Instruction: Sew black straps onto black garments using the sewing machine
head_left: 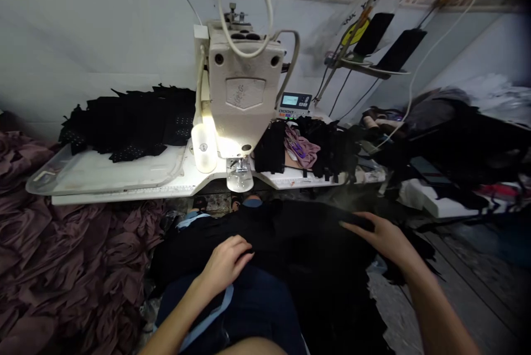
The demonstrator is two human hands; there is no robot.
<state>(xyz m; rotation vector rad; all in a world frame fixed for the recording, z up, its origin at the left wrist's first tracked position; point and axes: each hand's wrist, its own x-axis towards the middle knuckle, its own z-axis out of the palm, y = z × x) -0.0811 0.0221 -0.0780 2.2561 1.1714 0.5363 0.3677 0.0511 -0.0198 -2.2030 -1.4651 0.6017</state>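
Note:
A large spread of black fabric (315,250) lies across my lap and hangs down on the right. My left hand (226,264) rests at its near edge, fingers curled and closed on the cloth. Farther right, my right hand (381,236) grips the upper edge of the same fabric between thumb and fingers. In front of me stands a white sewing machine (246,89), its lamp lit over the needle area (239,170). The fabric is below the machine's bed, apart from the needle.
Black cut pieces (136,117) are piled on a clear plastic tray (45,178) at the left. Mauve fabric (62,266) heaps beside me. Right of the machine are black pieces, a mauve scrunched cloth (301,147), a control panel (294,102) and thread cones (400,48).

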